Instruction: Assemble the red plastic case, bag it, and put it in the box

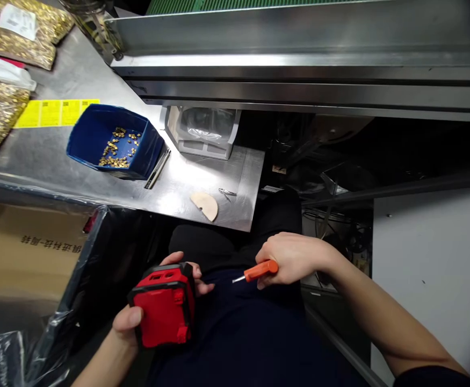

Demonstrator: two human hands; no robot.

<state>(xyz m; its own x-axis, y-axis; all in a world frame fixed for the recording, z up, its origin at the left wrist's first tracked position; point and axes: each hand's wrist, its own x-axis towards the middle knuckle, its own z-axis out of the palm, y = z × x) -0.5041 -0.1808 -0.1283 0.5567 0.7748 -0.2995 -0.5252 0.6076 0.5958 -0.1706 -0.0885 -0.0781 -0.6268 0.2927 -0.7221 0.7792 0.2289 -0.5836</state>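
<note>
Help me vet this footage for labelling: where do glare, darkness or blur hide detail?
Head view: white glare washes out part of the steel tabletop and streaks the clear plastic bag; head view: deep shadow below the metal rail swallows detail; head view: the orange-handled screwdriver and red-and-black case look reasonably sharp.

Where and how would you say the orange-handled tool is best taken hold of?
Probably by its thick orange handle, coming from the butt end, roughly where the right hand holds it. The handle is far broader than the thin metal blade, which points toward the red case, so that approach keeps clear of the tip.
</note>
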